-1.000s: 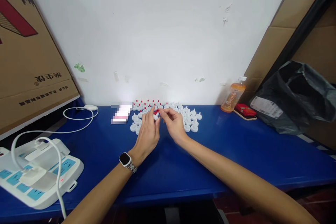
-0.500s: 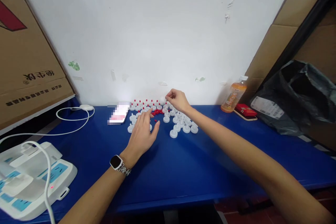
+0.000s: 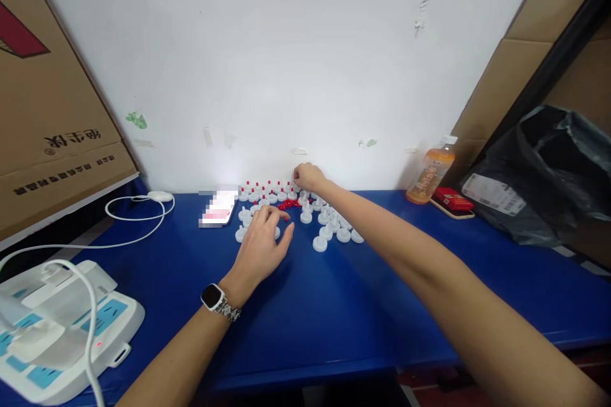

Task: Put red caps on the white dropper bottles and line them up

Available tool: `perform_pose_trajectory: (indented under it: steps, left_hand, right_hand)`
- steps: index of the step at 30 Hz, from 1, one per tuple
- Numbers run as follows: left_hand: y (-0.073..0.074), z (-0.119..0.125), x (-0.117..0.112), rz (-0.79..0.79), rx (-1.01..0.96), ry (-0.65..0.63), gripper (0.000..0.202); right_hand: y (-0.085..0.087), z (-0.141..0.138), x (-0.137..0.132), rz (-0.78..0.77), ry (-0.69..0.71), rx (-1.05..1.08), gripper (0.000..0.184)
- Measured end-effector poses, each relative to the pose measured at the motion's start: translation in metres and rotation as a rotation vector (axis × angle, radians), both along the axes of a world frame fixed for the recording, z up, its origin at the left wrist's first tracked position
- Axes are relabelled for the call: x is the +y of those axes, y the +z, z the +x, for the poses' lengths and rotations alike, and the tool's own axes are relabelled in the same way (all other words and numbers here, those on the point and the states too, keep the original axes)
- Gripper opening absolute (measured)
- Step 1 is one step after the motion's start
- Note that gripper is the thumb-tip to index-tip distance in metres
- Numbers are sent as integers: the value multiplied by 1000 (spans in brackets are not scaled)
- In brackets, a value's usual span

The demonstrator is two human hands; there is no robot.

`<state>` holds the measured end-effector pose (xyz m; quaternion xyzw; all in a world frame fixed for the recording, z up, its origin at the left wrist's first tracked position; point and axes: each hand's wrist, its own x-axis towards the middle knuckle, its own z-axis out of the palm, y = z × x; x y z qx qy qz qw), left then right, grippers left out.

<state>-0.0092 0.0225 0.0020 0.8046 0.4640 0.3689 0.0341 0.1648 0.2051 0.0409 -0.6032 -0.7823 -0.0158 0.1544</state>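
Observation:
My left hand (image 3: 264, 238), wearing a watch on its wrist, hovers low over the near left white bottle caps (image 3: 241, 234). Its fingers are bent and its thumb stands apart, with the index fingertip close to the small red tips (image 3: 289, 204) heaped in the middle. By the wall, my right hand (image 3: 309, 177) has its fingers curled together above the back row of white caps fitted with red tips (image 3: 268, 193). What those fingers pinch is hidden. More plain white caps (image 3: 319, 243) spread to the right, partly behind my right forearm.
A phone (image 3: 220, 206) lies left of the caps. Front left is a power strip (image 3: 112, 324) with a white cable. To the right stand an orange drink bottle (image 3: 431, 172), a red box (image 3: 452, 199) on a phone-like slab, and a black plastic bag (image 3: 539, 165). A cardboard box (image 3: 57, 95) leans at left.
My right hand has moved slightly left and down onto the back row of caps, its fingers more curled. My left fingers have bent a little more toward the red tips.

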Motion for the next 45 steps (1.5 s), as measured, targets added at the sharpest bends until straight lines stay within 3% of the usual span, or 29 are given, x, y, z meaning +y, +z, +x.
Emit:
perform_pose_trajectory:
  steps: [10, 19, 28, 31, 37, 41, 45]
  left_hand:
    - [-1, 0, -1, -15, -7, -5, 20]
    - [-2, 0, 1, -22, 11, -12, 20]
    - [-1, -1, 2, -31, 6, -28, 21]
    - [-2, 0, 1, -25, 1, -42, 21]
    - [-2, 1, 1, -29, 5, -61, 21]
    - [-1, 0, 2, -28, 9, -53, 21]
    - [2, -1, 2, -11, 8, -38, 21]
  right_hand:
    - [-3, 9, -5, -24, -35, -24, 22]
    - [-2, 12, 0, -52, 38, 23, 22]
    - [-7, 35, -50, 32, 69, 96, 23]
    - [-9, 47, -64, -17, 37, 66, 21]
    - [-4, 43, -61, -112, 10, 100, 27]
    - [-5, 32, -59, -138, 13, 164, 14]
    - [-5, 31, -68, -84, 33, 314, 15]
